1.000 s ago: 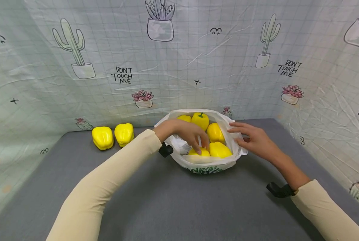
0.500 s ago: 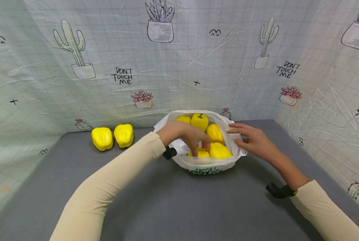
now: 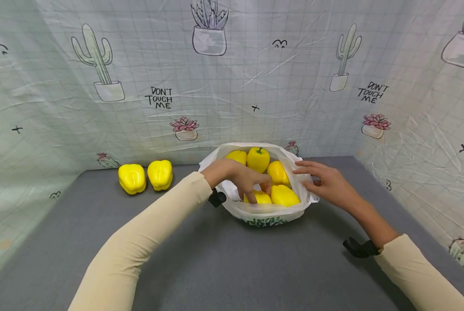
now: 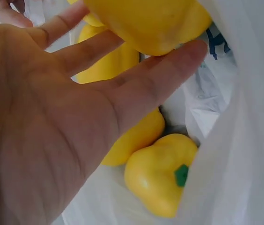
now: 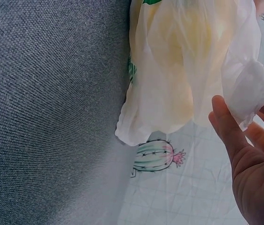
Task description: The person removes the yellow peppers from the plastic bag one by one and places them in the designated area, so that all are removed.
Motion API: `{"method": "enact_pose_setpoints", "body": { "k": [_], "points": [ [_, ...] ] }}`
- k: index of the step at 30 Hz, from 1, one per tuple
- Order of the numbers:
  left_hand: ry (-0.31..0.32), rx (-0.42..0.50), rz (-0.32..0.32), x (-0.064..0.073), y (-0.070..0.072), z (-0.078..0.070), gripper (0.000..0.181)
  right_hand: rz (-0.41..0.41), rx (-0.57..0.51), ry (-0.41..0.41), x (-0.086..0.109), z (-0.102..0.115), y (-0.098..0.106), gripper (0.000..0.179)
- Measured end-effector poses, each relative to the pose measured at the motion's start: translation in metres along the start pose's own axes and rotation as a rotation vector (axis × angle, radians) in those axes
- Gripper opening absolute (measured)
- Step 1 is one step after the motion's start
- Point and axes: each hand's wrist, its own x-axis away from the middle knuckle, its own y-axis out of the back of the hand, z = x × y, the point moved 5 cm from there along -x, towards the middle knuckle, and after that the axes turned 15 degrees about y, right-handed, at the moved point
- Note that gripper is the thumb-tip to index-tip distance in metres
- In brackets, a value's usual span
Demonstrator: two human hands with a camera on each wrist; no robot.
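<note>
A white plastic bag (image 3: 272, 210) with green print stands wide-mouthed on the grey table, several yellow bell peppers inside. My left hand (image 3: 241, 177) reaches down over its left rim. Thumb and fingers lie around the front-left yellow bell pepper (image 3: 262, 198). In the left wrist view this bell pepper (image 4: 155, 23) sits at my spread fingertips, partly covering some of them. Below it a bell pepper with a green stem (image 4: 162, 173) rests against the plastic. My right hand (image 3: 329, 181) is at the right rim, fingers outstretched and touching the plastic (image 5: 246, 91) there.
Two more yellow bell peppers (image 3: 132, 179) stand side by side on the table (image 3: 216, 268), left of the bag near the back edge. A cactus-printed sheet (image 3: 232, 86) hangs behind and at both sides.
My left hand has shifted slightly inside the bag, its digits spreading wider around the front-left bell pepper. The right hand, the bag and the two bell peppers outside stay in place.
</note>
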Motion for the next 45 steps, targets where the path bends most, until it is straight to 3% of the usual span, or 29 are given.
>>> {"method": "enact_pose_setpoints", "body": {
  "k": [3, 6, 11, 13, 16, 20, 26, 34, 38, 45],
  "points": [
    [-0.029, -0.045, -0.025, 0.0, -0.001, 0.002, 0.058, 0.006, 0.001, -0.002, 0.0, -0.001, -0.001, 0.038],
    [-0.091, -0.132, -0.095, 0.002, 0.002, 0.002, 0.061, 0.008, -0.006, -0.012, 0.0, -0.002, -0.002, 0.039],
    [-0.194, -0.26, -0.311, 0.011, 0.012, 0.0, 0.062, 0.018, -0.007, -0.022, 0.001, -0.003, -0.001, 0.038],
    [-0.201, -0.3, -0.416, 0.016, 0.017, 0.0, 0.06, 0.024, -0.005, -0.023, 0.0, -0.002, 0.0, 0.038],
    [-0.214, -0.302, -0.551, 0.023, 0.023, 0.002, 0.055, 0.023, 0.002, -0.018, 0.0, -0.002, 0.001, 0.037],
    [-0.244, -0.253, -0.647, 0.033, 0.027, 0.001, 0.052, 0.014, 0.009, -0.011, 0.0, -0.001, 0.003, 0.036],
    [-0.255, -0.221, -0.746, 0.042, 0.026, 0.001, 0.055, 0.02, 0.016, -0.006, 0.0, -0.001, 0.003, 0.035],
    [-0.23, -0.014, -0.808, 0.042, 0.022, 0.015, 0.06, 0.023, 0.021, 0.016, -0.002, 0.0, 0.003, 0.033],
    [-0.231, 0.033, -0.835, 0.04, 0.021, 0.02, 0.062, 0.033, 0.016, -0.006, -0.003, 0.0, 0.003, 0.033],
    [-0.304, 0.092, -0.864, 0.042, 0.023, 0.02, 0.062, 0.031, -0.001, -0.014, -0.003, 0.001, 0.005, 0.033]
  ]
}}
